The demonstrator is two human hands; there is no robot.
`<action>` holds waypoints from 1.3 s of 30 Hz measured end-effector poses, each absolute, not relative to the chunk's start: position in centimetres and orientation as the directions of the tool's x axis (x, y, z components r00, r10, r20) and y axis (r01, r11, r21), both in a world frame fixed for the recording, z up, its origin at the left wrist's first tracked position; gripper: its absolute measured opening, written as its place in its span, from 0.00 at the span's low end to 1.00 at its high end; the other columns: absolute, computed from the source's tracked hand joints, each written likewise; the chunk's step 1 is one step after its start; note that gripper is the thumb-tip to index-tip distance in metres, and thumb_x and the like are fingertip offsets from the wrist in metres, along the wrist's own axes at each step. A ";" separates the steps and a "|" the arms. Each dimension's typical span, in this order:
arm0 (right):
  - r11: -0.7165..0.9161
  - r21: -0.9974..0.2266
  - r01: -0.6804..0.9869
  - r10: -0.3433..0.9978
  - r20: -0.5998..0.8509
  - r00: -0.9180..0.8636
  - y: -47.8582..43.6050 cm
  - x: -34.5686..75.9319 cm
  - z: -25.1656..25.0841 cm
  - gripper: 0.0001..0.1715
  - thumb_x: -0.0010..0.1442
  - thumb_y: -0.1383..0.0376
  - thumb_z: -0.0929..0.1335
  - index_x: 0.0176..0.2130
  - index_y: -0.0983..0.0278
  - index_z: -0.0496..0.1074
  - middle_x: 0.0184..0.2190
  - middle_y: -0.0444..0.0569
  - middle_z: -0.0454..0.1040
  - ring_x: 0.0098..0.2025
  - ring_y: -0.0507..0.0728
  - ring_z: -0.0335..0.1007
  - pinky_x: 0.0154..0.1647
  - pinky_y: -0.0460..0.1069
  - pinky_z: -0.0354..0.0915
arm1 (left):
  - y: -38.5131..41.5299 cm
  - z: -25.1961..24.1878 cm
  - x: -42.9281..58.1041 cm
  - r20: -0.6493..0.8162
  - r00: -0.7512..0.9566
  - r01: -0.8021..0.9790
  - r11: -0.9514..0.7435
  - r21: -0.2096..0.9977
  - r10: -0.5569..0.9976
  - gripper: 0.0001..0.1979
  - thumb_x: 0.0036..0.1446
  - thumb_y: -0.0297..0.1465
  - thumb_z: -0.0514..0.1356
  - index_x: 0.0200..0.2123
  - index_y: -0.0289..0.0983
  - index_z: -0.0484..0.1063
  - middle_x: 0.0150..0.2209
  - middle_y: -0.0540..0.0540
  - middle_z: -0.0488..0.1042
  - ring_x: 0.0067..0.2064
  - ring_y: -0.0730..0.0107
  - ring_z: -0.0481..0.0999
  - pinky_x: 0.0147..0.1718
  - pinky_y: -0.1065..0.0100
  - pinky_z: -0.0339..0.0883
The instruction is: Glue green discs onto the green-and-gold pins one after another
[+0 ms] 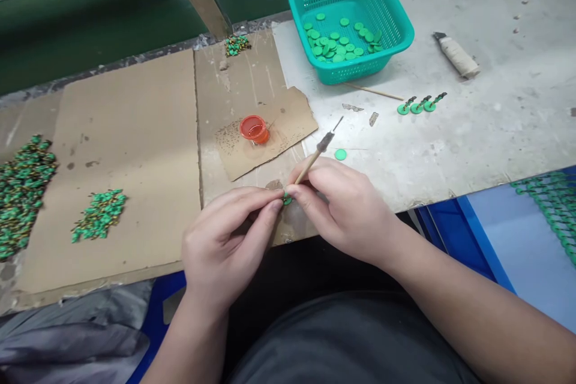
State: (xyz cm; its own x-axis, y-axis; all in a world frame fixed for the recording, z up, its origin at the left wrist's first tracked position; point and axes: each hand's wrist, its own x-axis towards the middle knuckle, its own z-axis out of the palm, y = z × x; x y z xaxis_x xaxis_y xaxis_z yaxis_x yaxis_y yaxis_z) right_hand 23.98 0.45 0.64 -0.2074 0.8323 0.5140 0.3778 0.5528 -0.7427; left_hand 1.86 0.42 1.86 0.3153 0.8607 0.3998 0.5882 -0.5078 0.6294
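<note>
My left hand [229, 231] pinches a small green piece [287, 198] between thumb and forefinger, just over the table's front edge. My right hand [344, 204] is closed around a thin wooden-handled tool [310, 165] with a dark wrapped end and a fine metal tip pointing up and away. The right thumb and fingertip also meet at the green piece, mostly covering it. Beyond the right hand a single green disc [341, 155] lies flat on the table. An orange-red cup [254, 129] with clear liquid stands on a cardboard scrap [238, 162].
Farther back sits a teal basket [387, 60] of green discs. Right of it are three discs with dark twisted stems [417, 108], a wrapped cutter [458, 57] and a thin stick [375, 92]. Piles of small green-and-gold parts [101, 213] lie left on cardboard [135, 132].
</note>
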 end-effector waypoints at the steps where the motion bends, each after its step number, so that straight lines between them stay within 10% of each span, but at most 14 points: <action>1: 0.553 -0.740 0.383 0.832 0.511 -0.215 0.4 23.9 0.6 0.09 0.84 0.69 0.68 0.46 0.59 0.73 0.44 0.49 0.83 0.48 0.59 0.82 0.52 0.53 0.79 | 0.4 1.9 1.9 0.403 0.315 0.589 -0.510 0.628 0.859 0.11 0.74 0.25 0.72 0.52 0.48 0.89 0.49 0.54 0.91 0.50 0.72 0.89 0.56 0.70 0.81; 28: 0.491 -0.758 0.430 0.871 0.427 -0.241 0.2 22.9 1.8 0.14 0.83 0.71 0.65 0.42 0.59 0.70 0.39 0.47 0.79 0.42 0.58 0.78 0.45 0.52 0.73 | 0.4 1.8 1.9 0.374 0.249 0.552 -0.448 0.703 0.893 0.07 0.73 0.30 0.72 0.47 0.49 0.91 0.45 0.52 0.92 0.47 0.66 0.91 0.51 0.66 0.86; 33: 0.201 -0.973 0.115 0.969 0.215 0.124 -1.6 24.1 1.6 0.06 0.82 0.62 0.71 0.46 0.58 0.76 0.42 0.46 0.83 0.43 0.57 0.88 0.48 0.52 0.83 | 0.5 3.0 2.0 0.195 0.112 0.390 -0.223 0.893 0.974 0.04 0.70 0.34 0.73 0.42 0.46 0.92 0.44 0.48 0.91 0.45 0.65 0.91 0.48 0.68 0.86; 39: 0.057 -0.997 -0.050 0.997 0.055 0.051 -2.1 25.1 1.7 0.20 0.79 0.47 0.75 0.44 0.60 0.79 0.37 0.48 0.85 0.38 0.58 0.89 0.43 0.51 0.87 | 0.5 7.6 1.3 0.041 0.151 0.135 -0.061 0.989 0.988 0.10 0.64 0.41 0.78 0.36 0.41 0.89 0.32 0.45 0.86 0.28 0.69 0.83 0.28 0.71 0.81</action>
State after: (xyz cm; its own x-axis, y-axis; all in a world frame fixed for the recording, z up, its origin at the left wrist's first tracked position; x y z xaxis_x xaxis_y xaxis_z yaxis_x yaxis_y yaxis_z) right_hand 25.09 -2.12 1.74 0.0508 0.9972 0.0547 -0.0500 0.0572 -0.9971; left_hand 1.31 0.47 7.63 0.1505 0.9878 0.0409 0.1348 -0.0615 0.9890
